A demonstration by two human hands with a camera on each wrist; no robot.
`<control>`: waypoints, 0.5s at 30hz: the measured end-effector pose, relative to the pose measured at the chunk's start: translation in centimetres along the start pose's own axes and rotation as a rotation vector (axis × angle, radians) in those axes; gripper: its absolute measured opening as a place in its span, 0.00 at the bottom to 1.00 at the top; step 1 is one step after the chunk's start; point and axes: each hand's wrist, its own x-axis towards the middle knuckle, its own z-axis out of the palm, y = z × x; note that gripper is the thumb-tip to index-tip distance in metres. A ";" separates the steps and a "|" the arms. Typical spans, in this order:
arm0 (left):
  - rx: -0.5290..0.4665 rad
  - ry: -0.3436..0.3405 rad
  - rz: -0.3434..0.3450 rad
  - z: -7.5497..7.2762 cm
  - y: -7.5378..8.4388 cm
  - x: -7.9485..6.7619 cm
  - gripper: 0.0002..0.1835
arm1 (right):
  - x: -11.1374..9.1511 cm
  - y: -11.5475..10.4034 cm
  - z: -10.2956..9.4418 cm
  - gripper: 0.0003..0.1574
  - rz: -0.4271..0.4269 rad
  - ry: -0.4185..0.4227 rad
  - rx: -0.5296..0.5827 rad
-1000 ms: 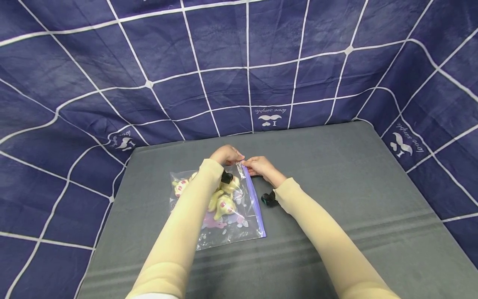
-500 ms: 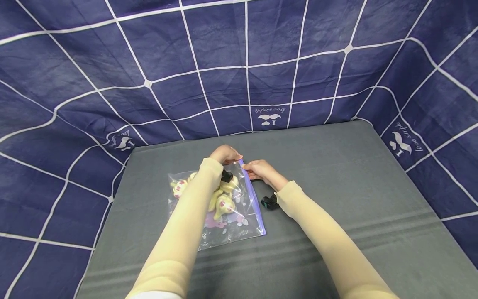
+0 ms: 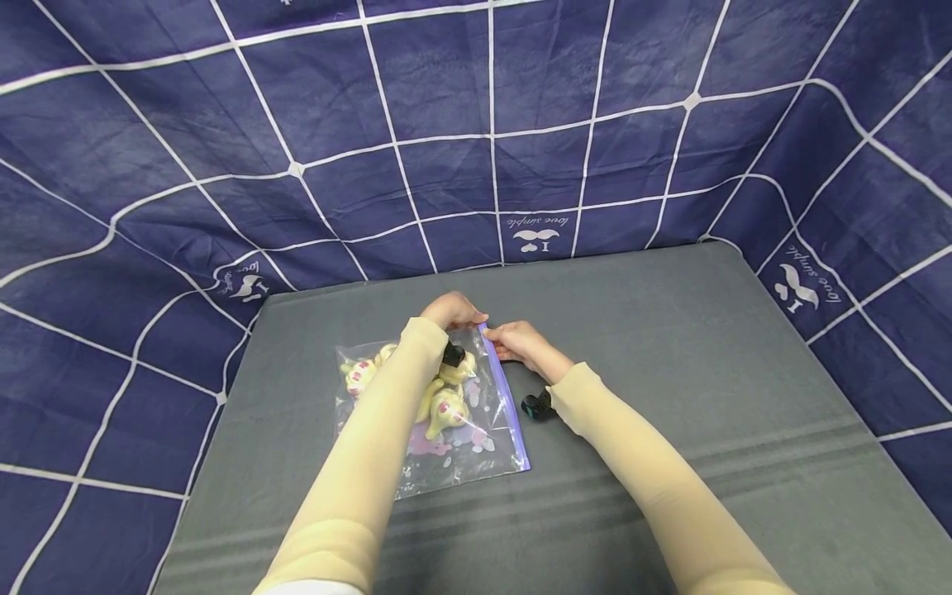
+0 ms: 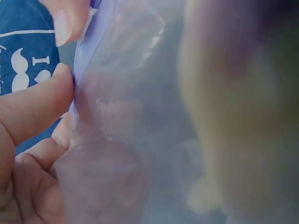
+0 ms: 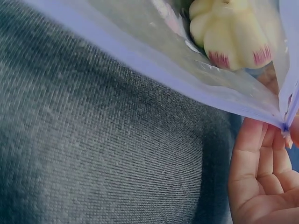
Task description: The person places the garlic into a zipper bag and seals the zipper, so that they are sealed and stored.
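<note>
A clear zip bag (image 3: pixel 446 475) lies on the grey surface, its purple zip strip (image 3: pixel 508 405) along the right side. Inside are several pale yellow figures (image 3: pixel 449 411) with pink marks; one figure (image 5: pixel 233 32) shows close in the right wrist view. My left hand (image 3: pixel 455 308) pinches the bag's far right corner. Just to its right, my right hand (image 3: pixel 518 337) pinches the zip strip between thumb and fingers. In the right wrist view, two purple strips (image 5: pixel 154 79) spread from the corner by the fingertips. My left forearm covers part of the bag.
Grey cloth (image 3: pixel 669 347) spreads under the bag and extends to both sides. A dark blue curtain (image 3: pixel 439 99) with white lines rises behind and at both sides. Black wrist cameras, such as the right one (image 3: pixel 537 405), sit at the cuffs.
My right hand has shifted slightly down along the zip strip, away from my left fingertips. The left hand stays at the corner; the bag has barely moved.
</note>
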 end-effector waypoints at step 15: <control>0.069 0.079 0.068 1.9 -4.8 10.8 0.19 | 0.6 0.0 0.2 0.20 -0.012 0.000 -0.010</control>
